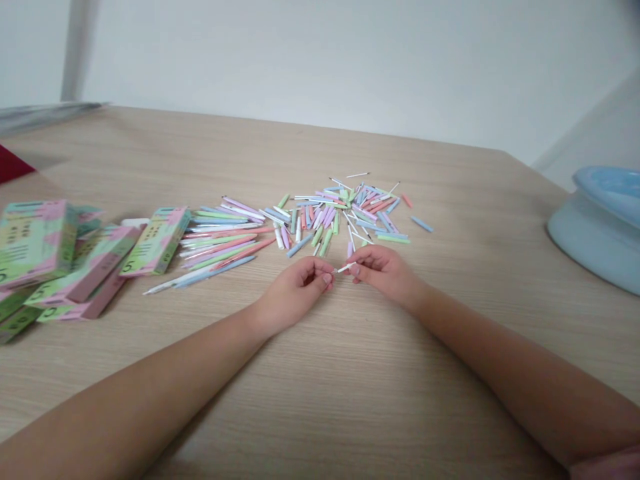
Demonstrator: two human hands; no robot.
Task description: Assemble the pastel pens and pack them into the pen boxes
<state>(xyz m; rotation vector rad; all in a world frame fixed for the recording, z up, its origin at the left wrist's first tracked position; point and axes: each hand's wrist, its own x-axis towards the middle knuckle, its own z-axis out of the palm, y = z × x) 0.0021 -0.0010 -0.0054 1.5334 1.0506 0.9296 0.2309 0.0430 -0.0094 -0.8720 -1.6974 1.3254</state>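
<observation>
The far-left corner holds a greyish flat object (43, 119), blurred and cut off by the picture's edge, with a flat red piece (13, 165) likewise cropped just nearer; at the right edge a pale blue, smooth, rounded object (590, 230) is cut off too, so its kind cannot be told. The small print on the pink-and-green rectangular cartons (157, 241), stacked loosely at the left, is too blurred to read. The tabletop (350, 393) has a pale, fine wood grain. Slender, tapering pastel pens (220, 241) lie side by side right of the cartons, and farther right spreads a loose heap of short pastel tubes and thin, dark-tipped white sticks (345, 213), many overlapping. Nearer than this heap, the right hand (383, 270) pinches a slim white stick-like piece (346, 268) between thumb and fingers, its left end pointing at the left hand (297, 293). The left thumb and curled fingers meet just beside that end; whether they grip anything cannot be told.
</observation>
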